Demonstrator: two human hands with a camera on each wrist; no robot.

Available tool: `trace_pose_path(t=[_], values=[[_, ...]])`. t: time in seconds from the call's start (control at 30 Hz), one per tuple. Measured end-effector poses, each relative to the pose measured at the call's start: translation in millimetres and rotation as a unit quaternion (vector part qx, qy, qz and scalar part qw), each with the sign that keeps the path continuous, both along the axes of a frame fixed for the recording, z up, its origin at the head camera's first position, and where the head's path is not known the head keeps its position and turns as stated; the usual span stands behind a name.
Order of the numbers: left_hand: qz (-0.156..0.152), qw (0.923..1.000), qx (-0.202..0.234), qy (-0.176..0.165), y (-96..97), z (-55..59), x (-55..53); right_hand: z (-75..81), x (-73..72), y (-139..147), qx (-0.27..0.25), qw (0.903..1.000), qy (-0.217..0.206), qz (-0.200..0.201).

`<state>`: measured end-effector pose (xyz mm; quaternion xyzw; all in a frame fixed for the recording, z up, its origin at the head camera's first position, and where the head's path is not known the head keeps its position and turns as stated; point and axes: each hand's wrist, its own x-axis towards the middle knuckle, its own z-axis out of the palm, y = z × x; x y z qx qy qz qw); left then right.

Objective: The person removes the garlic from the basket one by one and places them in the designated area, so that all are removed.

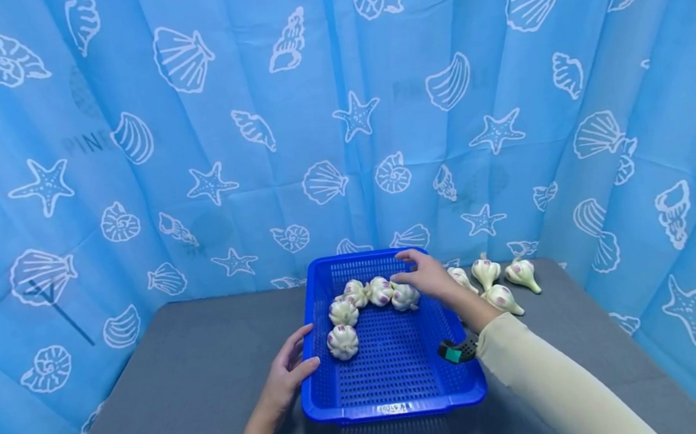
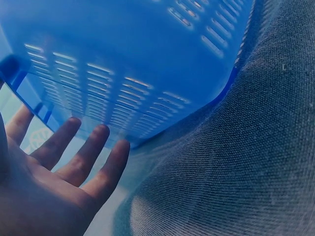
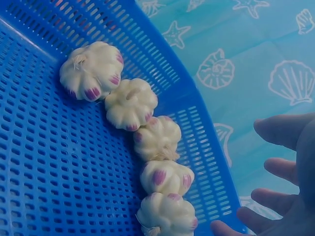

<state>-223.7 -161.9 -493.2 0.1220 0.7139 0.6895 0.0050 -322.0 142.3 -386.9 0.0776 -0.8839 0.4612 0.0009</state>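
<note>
A blue plastic basket [image 1: 394, 409] with slotted walls stands on the grey table. Several white garlic bulbs with purple marks lie inside it in a bent row, from a bulb [image 1: 342, 342] on the left side to one [image 1: 405, 297] near the far right corner. My left hand [image 1: 289, 371] rests against the basket's left side, thumb at the rim; in the left wrist view its spread fingers [image 2: 91, 150] touch or nearly touch the outer wall. Above the far right part of the basket, my right hand [image 1: 425, 276] has parted fingers, and the right wrist view shows nothing held.
More garlic bulbs, several of them, lie on the table right of the basket, one [image 1: 486, 271] behind another [image 1: 502, 298]; my right forearm partly covers this group. A blue curtain [image 1: 362, 171] with white shell prints hangs behind the table [image 1: 211, 381].
</note>
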Motion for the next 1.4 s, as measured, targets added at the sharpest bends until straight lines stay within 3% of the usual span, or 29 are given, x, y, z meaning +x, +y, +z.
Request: trace_pose_path(t=[0.17, 0.37, 0.57, 0.87, 1.3, 1.4], values=[[0.0, 1.0, -0.001, 0.002, 0.0, 0.2, -0.1, -1.4, -1.8, -6.5, 0.023, 0.9997, -0.005, -0.001], [0.002, 0.9999, 0.007, 0.013, 0.4, 0.9, 0.2, -9.2, -5.7, -14.1, 0.013, 0.9999, -0.004, 0.01], [0.001, 0.9999, 0.001, 0.016, 0.2, 0.7, -0.1, -16.0, -8.5, -19.8, 0.017, 0.9998, 0.001, -0.007], [0.002, 0.9999, 0.001, 0.015, -0.3, -0.3, -0.1, -27.0, -11.6, -19.2, 0.03, 0.9985, -0.042, -0.017], [-0.002, 0.9998, -0.003, 0.018, -0.1, 0.6, 0.5, -39.0, -19.7, -20.9, 0.069, 0.9953, -0.066, -0.014], [-0.002, 0.9998, 0.001, 0.022, -0.3, 0.0, 0.0, -40.7, -21.3, -21.8, 0.103, 0.9929, -0.057, -0.012]])
